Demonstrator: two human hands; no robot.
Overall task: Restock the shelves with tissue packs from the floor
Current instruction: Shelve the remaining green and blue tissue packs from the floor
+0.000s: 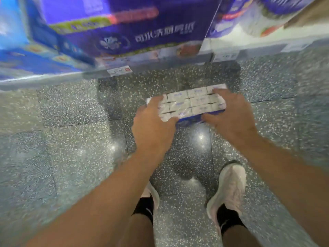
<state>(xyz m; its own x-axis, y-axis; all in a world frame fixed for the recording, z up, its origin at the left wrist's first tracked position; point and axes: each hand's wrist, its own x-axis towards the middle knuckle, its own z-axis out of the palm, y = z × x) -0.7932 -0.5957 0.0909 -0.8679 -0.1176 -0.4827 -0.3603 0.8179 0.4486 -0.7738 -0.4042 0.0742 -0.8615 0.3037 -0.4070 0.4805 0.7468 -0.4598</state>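
Note:
A wrapped tissue pack (191, 102), white small packets in clear film with a blue underside, is held between both hands over the speckled floor (71, 139). My left hand (153, 125) grips its left end, fingers curled over the top edge. On the right end my right hand (229, 116) grips it, thumb under the near edge. Whether the pack rests on the floor or hangs just above it I cannot tell. The bottom shelf (53, 77) with its price-label strip runs across the top of the view.
Large purple tissue packs (124, 29) and blue packs (26, 56) fill the shelf above. Price labels (119, 70) sit on the shelf edge. My two feet in white shoes (229, 189) stand on the floor below the hands. The image is motion-blurred.

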